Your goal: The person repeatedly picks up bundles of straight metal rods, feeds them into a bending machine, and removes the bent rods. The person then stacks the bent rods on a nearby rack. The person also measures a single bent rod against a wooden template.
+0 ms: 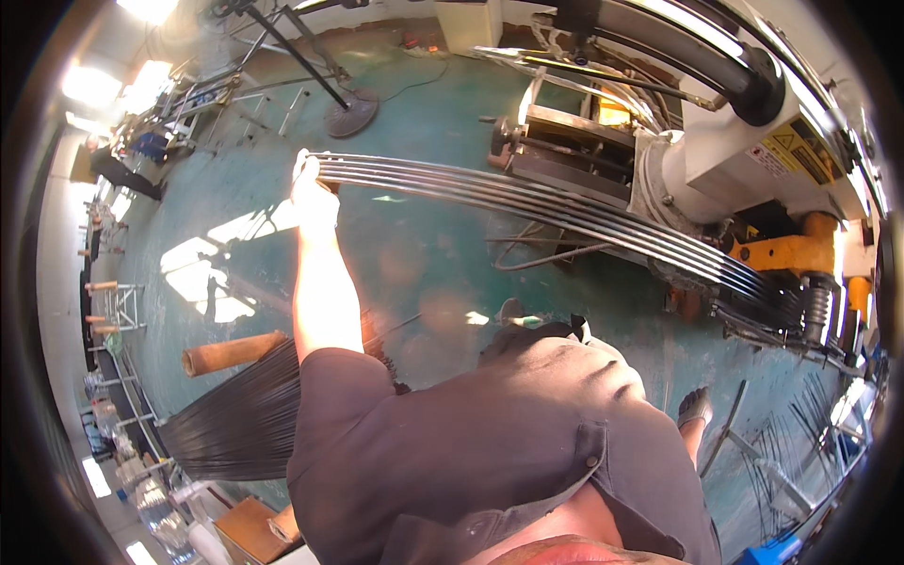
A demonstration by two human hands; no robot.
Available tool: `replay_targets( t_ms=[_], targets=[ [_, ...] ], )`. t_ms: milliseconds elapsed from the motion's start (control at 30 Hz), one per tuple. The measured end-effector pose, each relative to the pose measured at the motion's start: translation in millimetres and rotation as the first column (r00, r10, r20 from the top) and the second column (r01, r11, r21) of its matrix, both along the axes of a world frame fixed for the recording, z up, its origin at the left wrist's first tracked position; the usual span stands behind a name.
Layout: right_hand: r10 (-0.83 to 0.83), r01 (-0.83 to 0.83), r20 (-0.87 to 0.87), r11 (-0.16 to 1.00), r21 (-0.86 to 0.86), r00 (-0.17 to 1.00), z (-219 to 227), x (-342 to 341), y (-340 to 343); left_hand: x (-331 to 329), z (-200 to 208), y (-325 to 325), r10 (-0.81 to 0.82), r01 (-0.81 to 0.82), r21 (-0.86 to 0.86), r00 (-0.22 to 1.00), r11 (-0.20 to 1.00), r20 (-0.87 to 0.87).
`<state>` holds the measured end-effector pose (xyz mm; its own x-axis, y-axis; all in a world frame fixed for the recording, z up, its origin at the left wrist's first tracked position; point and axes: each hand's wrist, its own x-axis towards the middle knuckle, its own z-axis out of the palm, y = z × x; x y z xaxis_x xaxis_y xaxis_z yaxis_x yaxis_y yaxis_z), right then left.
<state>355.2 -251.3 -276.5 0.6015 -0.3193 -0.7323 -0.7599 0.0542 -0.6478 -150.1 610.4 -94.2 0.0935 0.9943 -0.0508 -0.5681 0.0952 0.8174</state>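
Observation:
My left arm is stretched out ahead, and my left hand point(316, 196) is closed round the near-left ends of several long, thin dark rods point(527, 196). The rods run side by side, slightly fanned, across to the right. Their far ends reach a white and orange machine point(744, 179), by a coil spring point(817, 311); how they sit there is too dark to tell. My fingers partly cover the held ends. My right hand is out of the picture.
A large bundle of dark rods point(240, 414) lies at left beside a brown tube point(234, 352). Ahead stands a round-based pole point(352, 115). A steel vise-like fixture point(565, 141) sits beyond the held rods. More thin rods point(817, 414) rest on a rack at lower right.

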Motion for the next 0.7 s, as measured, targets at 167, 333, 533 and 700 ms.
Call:
replay_targets(
  t_ms=[167, 333, 533, 700],
  targets=[
    [0.033, -0.033, -0.003, 0.997, -0.072, 0.999, 21, -13, 14, -9, 4, 8, -0.212, 0.227, 0.095, 0.966, 0.969, -0.150],
    [0.044, -0.039, 0.042, 0.991, -0.125, 0.998, 14, -16, 12, -18, 10, 2, -0.184, 0.362, 0.279, 0.842, 0.889, -0.506],
    [-0.063, 0.072, 0.093, 0.993, -0.091, 0.994, 45, -21, 55, -1, 20, -6, -0.287, 0.349, 0.154, 0.902, 0.924, -0.322],
    [0.090, -0.079, 0.084, 0.988, -0.131, 0.992, 68, -11, 71, -15, 13, 6, -0.255, 0.406, 0.240, 0.838, 0.882, -0.482]
  ],
)
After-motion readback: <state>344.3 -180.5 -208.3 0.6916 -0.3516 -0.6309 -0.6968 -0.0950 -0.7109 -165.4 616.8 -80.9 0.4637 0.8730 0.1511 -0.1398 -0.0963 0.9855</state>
